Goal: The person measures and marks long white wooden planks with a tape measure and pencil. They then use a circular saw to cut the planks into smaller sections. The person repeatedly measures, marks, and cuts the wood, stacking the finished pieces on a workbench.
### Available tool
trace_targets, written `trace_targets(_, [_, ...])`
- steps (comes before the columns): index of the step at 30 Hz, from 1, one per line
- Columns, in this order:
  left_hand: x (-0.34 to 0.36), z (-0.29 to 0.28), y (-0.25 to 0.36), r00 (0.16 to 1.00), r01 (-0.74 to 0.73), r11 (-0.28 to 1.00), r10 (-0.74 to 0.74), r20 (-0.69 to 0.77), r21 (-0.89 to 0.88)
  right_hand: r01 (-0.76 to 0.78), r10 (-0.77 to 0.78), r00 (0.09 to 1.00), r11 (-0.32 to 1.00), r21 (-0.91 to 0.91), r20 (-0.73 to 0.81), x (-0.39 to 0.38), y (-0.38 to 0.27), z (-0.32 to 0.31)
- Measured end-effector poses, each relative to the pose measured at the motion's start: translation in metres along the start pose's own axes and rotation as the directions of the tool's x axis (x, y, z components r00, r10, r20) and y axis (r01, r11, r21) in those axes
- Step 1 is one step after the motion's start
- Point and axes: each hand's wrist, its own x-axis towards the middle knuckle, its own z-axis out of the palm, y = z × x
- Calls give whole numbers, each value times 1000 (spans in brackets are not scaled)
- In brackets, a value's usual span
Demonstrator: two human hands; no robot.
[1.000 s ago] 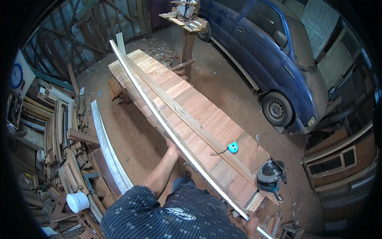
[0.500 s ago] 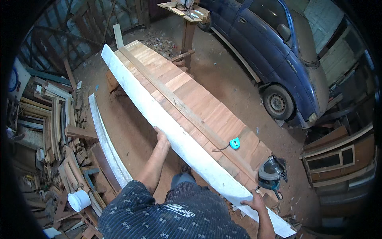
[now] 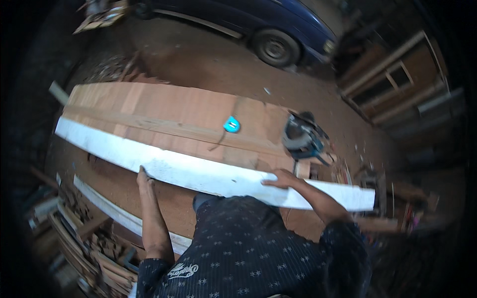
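Observation:
A long white-painted board (image 3: 208, 171) lies crosswise in front of me, along the near side of a wooden panel (image 3: 174, 102) made of joined planks. My left hand (image 3: 144, 175) grips its near edge left of the middle; some of the fingers are hidden beneath. Right of the middle, my right hand (image 3: 279, 179) is closed over the board with its fingers on the upper face. A long wooden strip (image 3: 149, 123) rests on the panel. On the panel sits a teal tape measure (image 3: 231, 124), and a circular saw (image 3: 302, 135) stands at its right end.
Beyond the panel a blue car (image 3: 198, 14) is parked on the dirt floor. A curved white strip (image 3: 114, 209) lies at the lower left, beside piled wood offcuts (image 3: 107, 248). Wooden frames (image 3: 397, 74) lean at the far right. A small cluttered stand (image 3: 102, 17) is at upper left.
The view has swung round, so the board and panel now run nearly level across it. My right hand now holds the board farther in from its right end. Both hands still grip it.

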Motion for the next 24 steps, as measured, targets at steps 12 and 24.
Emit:
trace_targets(12, [-55, 19, -109, 998, -52, 877, 28, 57, 477, -69, 75, 992, 996, 62, -97, 6, -16, -19])
trace_targets(24, [-103, 61, -130, 979, -155, 870, 199, -45, 469, -87, 102, 983, 991, 102, -150, 44, -4, -19])
